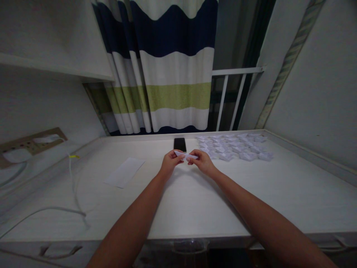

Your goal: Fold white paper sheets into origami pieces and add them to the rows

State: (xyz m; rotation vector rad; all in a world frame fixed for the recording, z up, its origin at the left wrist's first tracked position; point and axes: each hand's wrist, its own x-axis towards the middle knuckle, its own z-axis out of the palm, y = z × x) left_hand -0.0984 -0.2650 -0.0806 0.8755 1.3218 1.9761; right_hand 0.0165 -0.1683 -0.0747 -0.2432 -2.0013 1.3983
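Observation:
A small folded piece of white paper (192, 156) is held in the air over the middle of the desk. My left hand (170, 162) pinches its left end between thumb and fingers, and my right hand (203, 161) grips the right end the same way. Just behind my hands lies a dark phone (180, 144), flat on the desk. Many folded white paper pieces (223, 148) sit in rows beyond my right hand. To the left rests a flat white sheet of paper (125, 172).
The white desk (192, 208) runs to a wall on the right. A white cable (55, 208) with a yellow tag trails along the left side, near a power strip (33, 143). A striped curtain (178, 67) and a white railing (237, 71) stand at the back.

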